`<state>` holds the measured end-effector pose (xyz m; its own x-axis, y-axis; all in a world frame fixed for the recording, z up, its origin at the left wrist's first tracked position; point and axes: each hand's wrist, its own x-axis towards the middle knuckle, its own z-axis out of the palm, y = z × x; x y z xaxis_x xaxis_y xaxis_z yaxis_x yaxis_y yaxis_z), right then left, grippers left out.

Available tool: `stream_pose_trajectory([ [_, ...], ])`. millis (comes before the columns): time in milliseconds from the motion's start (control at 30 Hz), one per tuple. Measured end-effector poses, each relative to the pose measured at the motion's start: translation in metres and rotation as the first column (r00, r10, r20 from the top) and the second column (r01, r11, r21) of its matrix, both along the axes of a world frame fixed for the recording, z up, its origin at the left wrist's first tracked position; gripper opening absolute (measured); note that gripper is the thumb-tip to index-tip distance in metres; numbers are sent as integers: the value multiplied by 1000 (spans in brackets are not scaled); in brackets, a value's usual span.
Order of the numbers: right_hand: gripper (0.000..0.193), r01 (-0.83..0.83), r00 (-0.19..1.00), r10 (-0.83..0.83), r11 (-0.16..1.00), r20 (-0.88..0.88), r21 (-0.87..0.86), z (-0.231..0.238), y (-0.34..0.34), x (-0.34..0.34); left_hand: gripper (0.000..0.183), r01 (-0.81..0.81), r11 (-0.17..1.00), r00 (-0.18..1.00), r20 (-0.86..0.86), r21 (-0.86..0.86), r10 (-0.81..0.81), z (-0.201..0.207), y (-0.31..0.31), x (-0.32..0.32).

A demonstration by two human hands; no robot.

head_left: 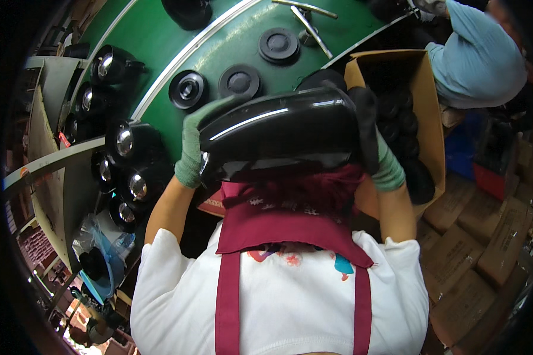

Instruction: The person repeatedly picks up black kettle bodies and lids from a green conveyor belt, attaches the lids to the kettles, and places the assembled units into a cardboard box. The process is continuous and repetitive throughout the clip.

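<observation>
Both my hands hold a large, glossy black rounded vessel sideways in front of my chest. My left hand, in a green glove, wraps round its left end, where a bit of shiny metal rim shows. At the other end is my right hand, also green-gloved. A dark shape lies against that end; whether it is glove coating or a separate black part I cannot tell. Just beyond the vessel, on the green table, lie round black discs: one with a shiny centre, a second disc and a third.
Several black vessels with shiny round ends stand at the left. A cardboard box of black round parts is close on my right. Metal bars lie at the far side. A person in a light blue sleeve works at the upper right.
</observation>
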<state>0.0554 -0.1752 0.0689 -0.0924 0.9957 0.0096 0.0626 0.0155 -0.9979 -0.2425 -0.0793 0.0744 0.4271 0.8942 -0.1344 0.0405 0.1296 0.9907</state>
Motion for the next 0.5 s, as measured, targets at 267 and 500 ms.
stream_pose_trajectory([
  [267, 63, 96, 995, -96, 995, -38, 12, -12, -10, 4, 40, 286, 760, 931, -358, 583, -76, 12, 15, 6],
  [500, 61, 196, 969, -229, 940, 89, 281, -17, -28, -8, 38, 46, 993, 979, 205, -108, -23, -93, -2, -18],
])
